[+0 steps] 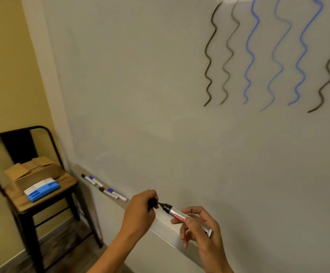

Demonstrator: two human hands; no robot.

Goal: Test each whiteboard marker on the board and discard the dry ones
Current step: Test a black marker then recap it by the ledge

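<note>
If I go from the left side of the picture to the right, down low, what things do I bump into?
Cardboard box → blue eraser → markers on the tray → left hand holding the black cap → silver marker → right hand.

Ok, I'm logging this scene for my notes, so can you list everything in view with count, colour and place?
whiteboard: one, white, fills the wall ahead
wavy test lines: six, three black and three blue, upper right of the board
marker tray: one, pale, along the board's lower edge
tray markers: four, two black-capped and two blue-capped, on the tray's left part
chair: one, dark frame with wooden seat, lower left
cardboard box: one, brown, open, on the seat
eraser: one, blue and white, front of the seat
marker: one, silver, uncapped, in the right hand
cap: one, black, in the left hand
</note>
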